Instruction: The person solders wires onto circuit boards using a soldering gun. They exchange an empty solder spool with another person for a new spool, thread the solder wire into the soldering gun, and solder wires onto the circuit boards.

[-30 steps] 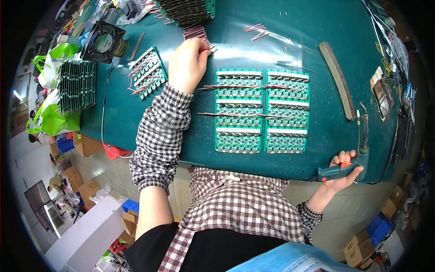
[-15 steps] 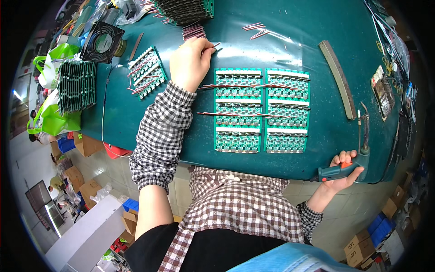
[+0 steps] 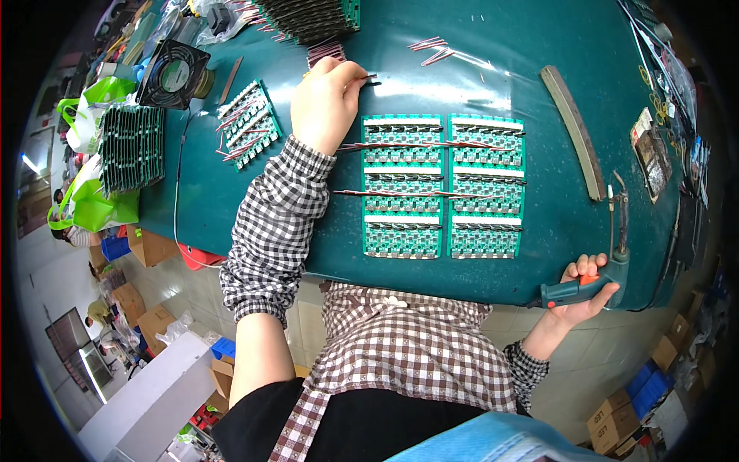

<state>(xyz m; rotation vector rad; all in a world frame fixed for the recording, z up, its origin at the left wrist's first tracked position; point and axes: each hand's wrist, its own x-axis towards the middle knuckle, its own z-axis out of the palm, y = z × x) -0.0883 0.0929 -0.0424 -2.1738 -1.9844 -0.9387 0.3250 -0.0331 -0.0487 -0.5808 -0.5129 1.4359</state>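
My left hand (image 3: 327,104) is closed in a pinch at the far middle of the table, fingertips on thin wires (image 3: 371,78) whose ends stick out to the right. Just beyond it lies a bundle of red and black wires (image 3: 326,51), partly covered by the hand. At the near right edge, my right hand (image 3: 591,296) grips a green soldering gun (image 3: 566,293) with an orange trigger, its tip pointing away from me. Between the hands lie two green circuit board panels, a left one (image 3: 402,181) and a right one (image 3: 486,181). Red and black wires (image 3: 400,145) rest across both.
Stacked circuit boards (image 3: 312,15) stand at the far middle, and more (image 3: 132,148) at the left. A wired panel (image 3: 250,125) lies left of my forearm, near a black fan (image 3: 173,73). Loose wires (image 3: 433,50) lie at the back; a long bar (image 3: 573,132) lies right.
My left hand has shifted very slightly at the wires, still pinching. The right hand with the soldering gun and the panels stay in place.
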